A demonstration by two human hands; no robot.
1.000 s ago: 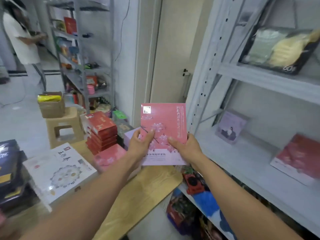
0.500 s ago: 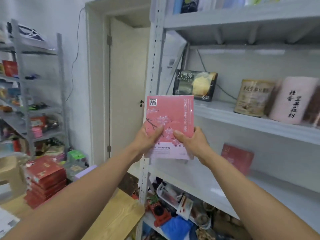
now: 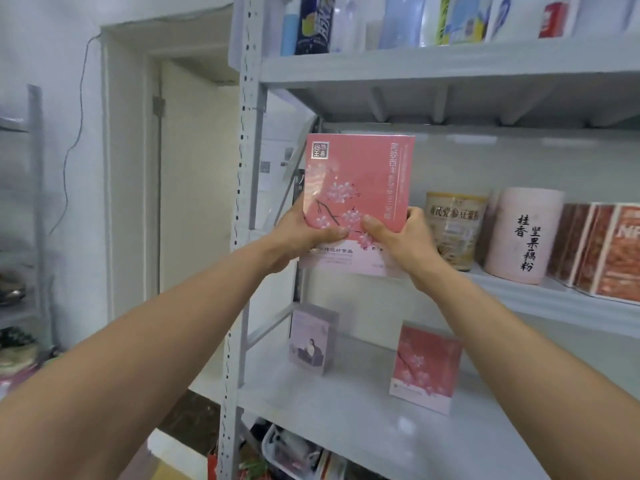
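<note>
A flat pink box printed with blossom branches is held upright in front of the grey metal shelving. My left hand grips its lower left edge, thumb across the front. My right hand grips its lower right edge the same way. The box is raised to the level of the middle shelf and hides a dark box behind it at the shelf's left end.
On the middle shelf stand a gold tin, a pink canister and red-brown boxes. The shelf below carries a lilac box and another pink blossom box. Bottles line the top shelf. A pale door is at left.
Both hands have lifted the pink box from waist height by the table up to the middle shelf. My view has swung right and upward toward the shelving.
</note>
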